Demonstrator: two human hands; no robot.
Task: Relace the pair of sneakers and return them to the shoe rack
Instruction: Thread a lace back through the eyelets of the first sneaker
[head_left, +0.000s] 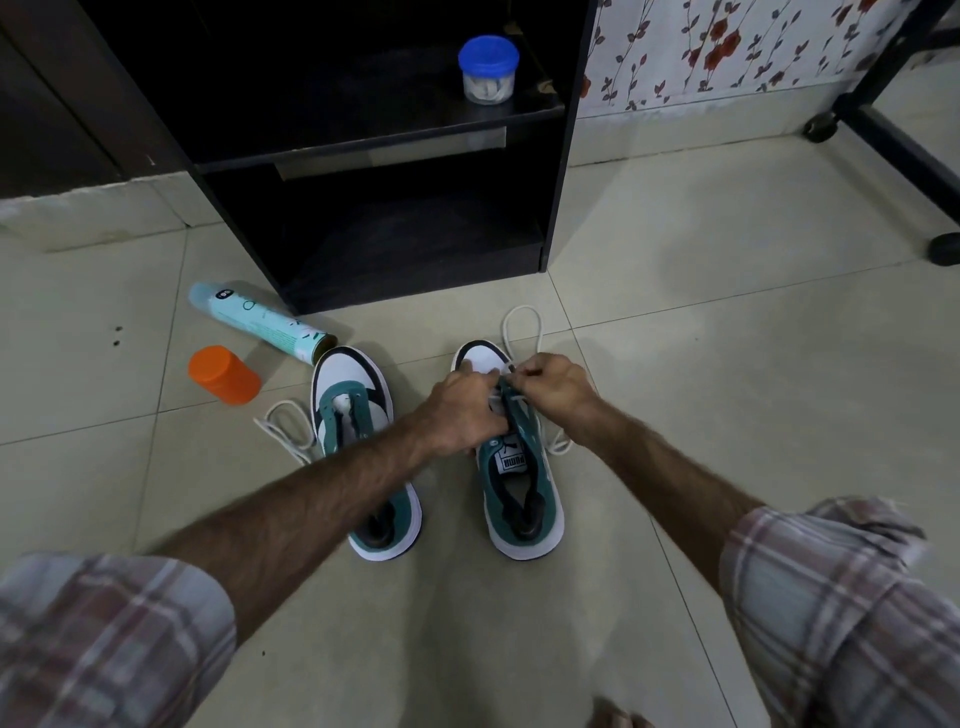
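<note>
Two green and white sneakers stand side by side on the tiled floor, toes pointing away from me. The left sneaker (353, 415) has bare eyelets, and a loose white lace (283, 426) lies beside it on its left. Over the front eyelets of the right sneaker (519, 488) my left hand (462, 410) and my right hand (553, 387) both pinch its white lace (522, 325). A loop of that lace lies on the floor beyond the toe, and another piece shows at the shoe's right side. My fingers hide the eyelets.
A dark shoe rack (374, 156) stands just beyond the sneakers, with a blue-lidded jar (488, 70) on its upper shelf. A light blue spray can (260, 322) and an orange container (223, 375) lie on the floor at the left. A wheeled black frame (883, 135) is at the far right.
</note>
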